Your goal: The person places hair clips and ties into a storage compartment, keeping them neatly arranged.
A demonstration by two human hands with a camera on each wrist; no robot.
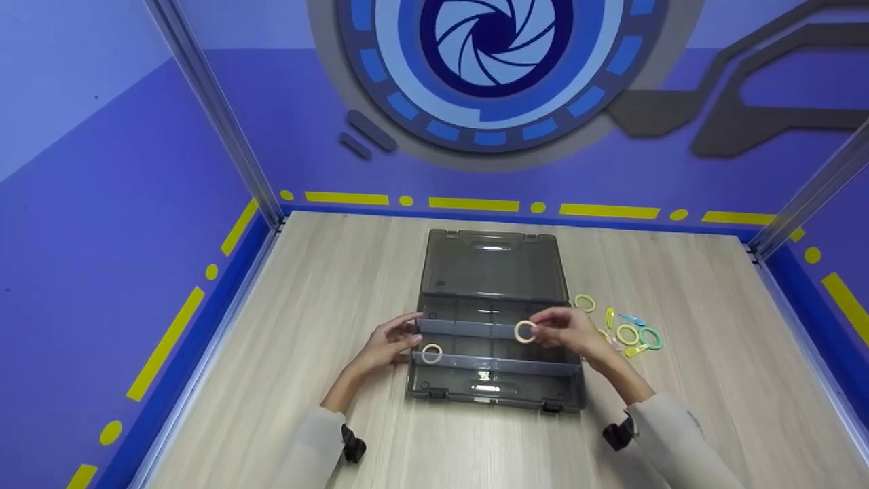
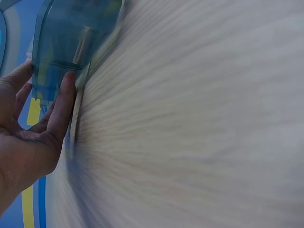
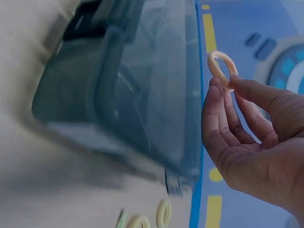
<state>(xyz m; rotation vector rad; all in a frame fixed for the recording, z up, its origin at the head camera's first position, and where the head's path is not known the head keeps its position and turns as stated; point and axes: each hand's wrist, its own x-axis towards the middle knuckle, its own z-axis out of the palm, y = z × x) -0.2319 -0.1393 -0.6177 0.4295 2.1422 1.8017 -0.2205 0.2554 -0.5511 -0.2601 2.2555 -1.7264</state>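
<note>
A dark see-through divided box [image 1: 495, 387] lies with its lid [image 1: 492, 265] folded back. Over its right half my right hand [image 1: 570, 334] pinches a pale orange ring [image 1: 524, 332] between thumb and fingertip; the right wrist view shows the same ring [image 3: 222, 69] held upright by the hand [image 3: 259, 130]. My left hand [image 1: 385, 348] rests against the box's left side, fingers spread. In the left wrist view that hand [image 2: 40, 118] touches the box wall [image 2: 71, 52]. Another pale ring [image 1: 432, 354] is in the box's left part, near the left thumb.
Right of the box lie several rings and clips: a yellow ring [image 1: 584, 303], a green ring [image 1: 650, 338], a blue clip [image 1: 632, 319] and a yellow clip [image 1: 637, 350]. Blue printed walls [image 1: 475, 183] stand behind and beside the wooden table [image 1: 326, 272].
</note>
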